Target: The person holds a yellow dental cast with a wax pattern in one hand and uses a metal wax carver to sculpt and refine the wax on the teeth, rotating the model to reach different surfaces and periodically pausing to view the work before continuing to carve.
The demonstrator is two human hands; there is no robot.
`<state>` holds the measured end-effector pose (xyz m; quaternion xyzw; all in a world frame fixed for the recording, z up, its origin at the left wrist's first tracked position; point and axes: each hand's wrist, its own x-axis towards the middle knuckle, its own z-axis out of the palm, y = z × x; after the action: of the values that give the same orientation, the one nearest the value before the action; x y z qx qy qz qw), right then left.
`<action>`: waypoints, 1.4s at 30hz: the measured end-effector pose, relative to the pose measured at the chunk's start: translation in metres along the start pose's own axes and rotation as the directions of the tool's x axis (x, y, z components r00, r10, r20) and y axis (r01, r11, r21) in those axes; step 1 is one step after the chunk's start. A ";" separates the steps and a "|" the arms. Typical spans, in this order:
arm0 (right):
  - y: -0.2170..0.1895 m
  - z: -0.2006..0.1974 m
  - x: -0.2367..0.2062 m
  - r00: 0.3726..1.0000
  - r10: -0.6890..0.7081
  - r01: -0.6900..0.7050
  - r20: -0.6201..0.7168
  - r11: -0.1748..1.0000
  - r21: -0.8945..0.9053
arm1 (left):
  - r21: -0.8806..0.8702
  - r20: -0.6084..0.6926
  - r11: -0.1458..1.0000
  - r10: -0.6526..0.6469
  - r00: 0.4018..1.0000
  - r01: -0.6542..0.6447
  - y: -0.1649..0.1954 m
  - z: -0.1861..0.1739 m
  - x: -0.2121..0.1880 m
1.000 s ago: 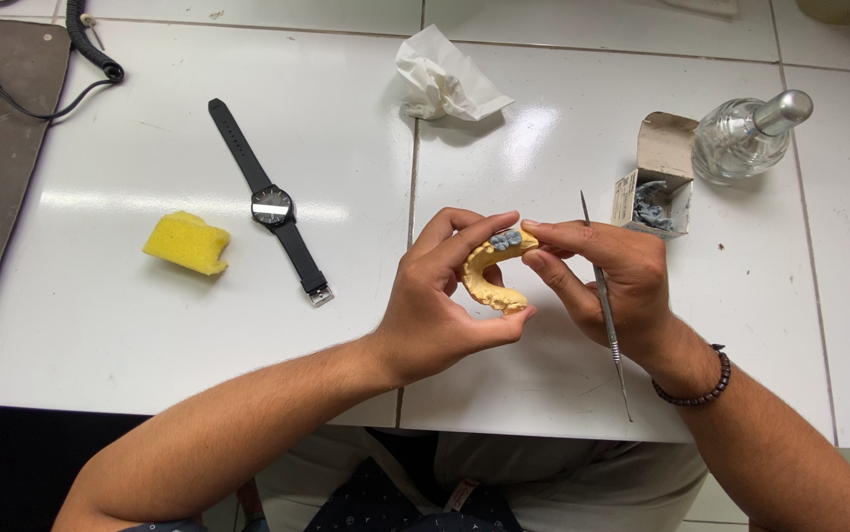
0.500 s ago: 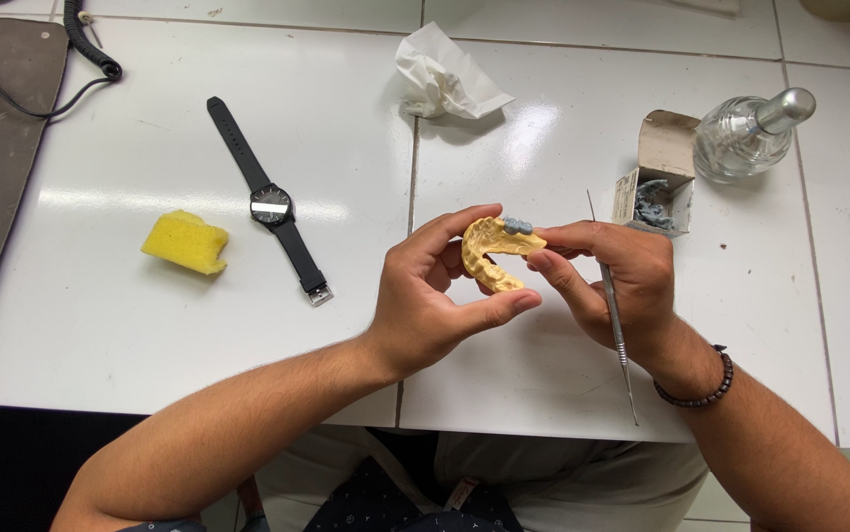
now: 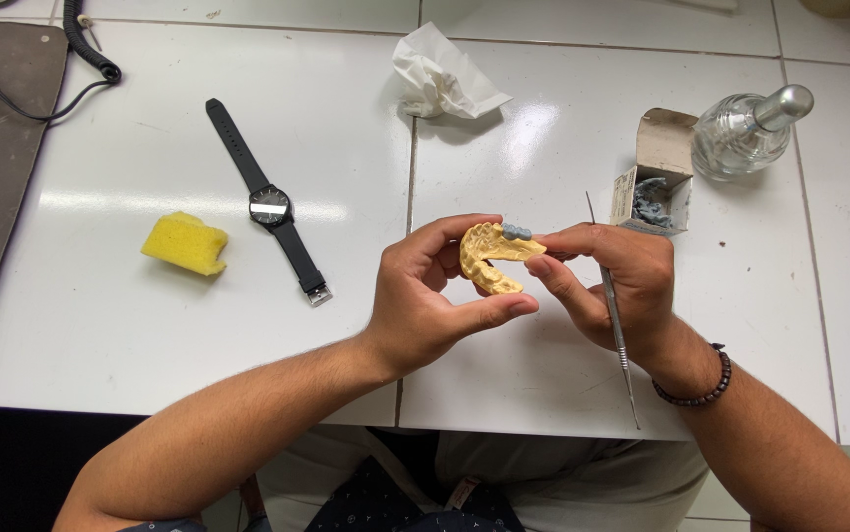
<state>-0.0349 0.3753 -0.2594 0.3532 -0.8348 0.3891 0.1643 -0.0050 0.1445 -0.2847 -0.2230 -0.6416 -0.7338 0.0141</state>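
Together, the left hand [image 3: 425, 300] and right hand [image 3: 607, 281] pinched a yellow dental cast [image 3: 489, 258] above the near table edge [image 3: 149, 399]; the right also clamped a metal pick [image 3: 614, 315]. Open tabletop lay left, toward the sponge [image 3: 185, 242] and wristwatch [image 3: 269, 207].

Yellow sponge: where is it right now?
Head view: the yellow sponge lies on the white table, left of the black wristwatch, well clear of the left hand.

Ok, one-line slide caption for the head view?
Both hands hold a yellow dental cast; right also grips a metal probe.
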 end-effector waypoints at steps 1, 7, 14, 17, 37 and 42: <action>0.000 0.000 0.000 1.000 -0.003 0.003 -0.001 1.000 -0.001 | -0.004 -0.002 1.000 0.005 1.000 -0.005 0.000 0.000 0.000; -0.004 0.000 -0.002 1.000 -0.007 0.007 -0.018 1.000 0.019 | 0.008 0.014 1.000 0.027 1.000 -0.027 0.002 0.001 -0.002; -0.004 -0.001 -0.001 1.000 -0.020 0.020 -0.024 1.000 0.013 | 0.029 0.025 0.998 0.050 0.998 -0.051 0.003 0.001 -0.001; -0.005 -0.001 -0.002 0.999 -0.023 0.023 -0.028 1.000 0.015 | 0.035 0.028 0.998 0.042 0.999 -0.043 0.002 0.001 -0.001; -0.007 -0.002 -0.002 0.998 -0.054 0.055 -0.042 0.998 0.025 | -0.020 0.017 1.000 0.008 1.000 -0.008 0.008 0.002 -0.003; -0.007 -0.002 -0.003 0.997 -0.057 0.058 -0.047 0.998 0.020 | -0.023 0.015 1.000 0.001 1.000 -0.001 0.004 0.002 -0.006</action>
<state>-0.0275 0.3754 -0.2560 0.3698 -0.8160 0.4012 0.1909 0.0022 0.1440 -0.2823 -0.2289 -0.6333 -0.7393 0.0071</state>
